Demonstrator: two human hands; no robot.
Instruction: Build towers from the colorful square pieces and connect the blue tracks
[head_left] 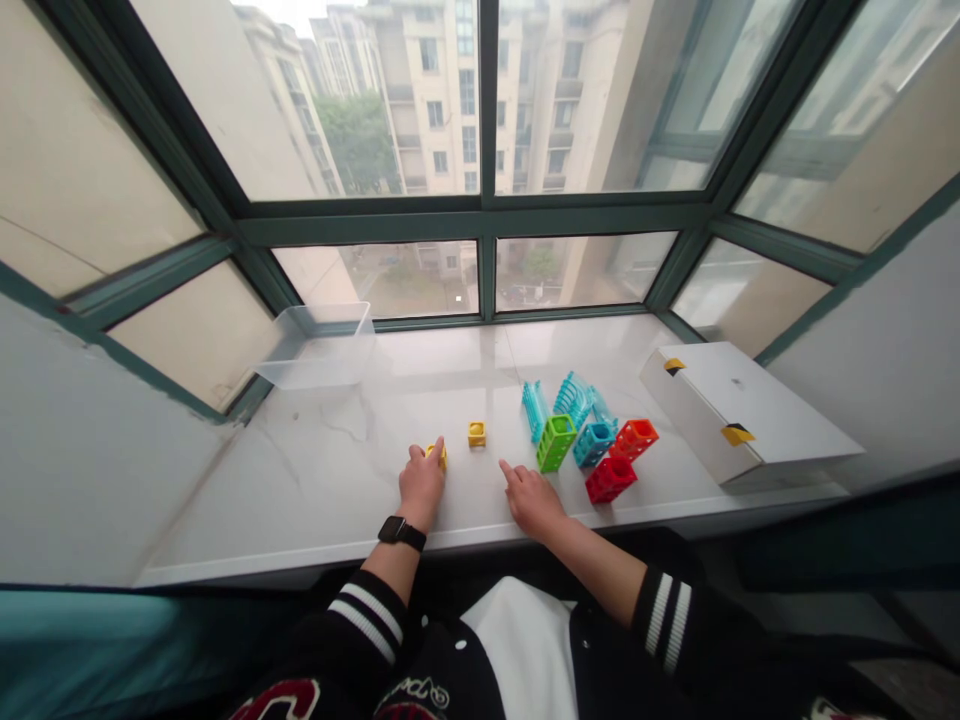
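My left hand (421,487), with a black watch on its wrist, grips a small yellow block (443,458) low over the white sill; the fingers cover part of it. A second yellow block (477,433) stands on the sill between my hands, touched by neither. My right hand (534,500) rests near the front of the sill, index finger stretched out, holding nothing. Just beyond it stands a green block tower (556,444). Further right are a blue block (592,444), a red block (611,480) and an orange-red block (634,438).
Translucent blue track-like pieces (573,398) lie behind the blocks. A clear plastic bin (322,350) stands at the back left. On the right sits a white box (750,410) with yellow-black tabs. Green-framed windows (480,222) close off the back of the marble-patterned sill (315,500).
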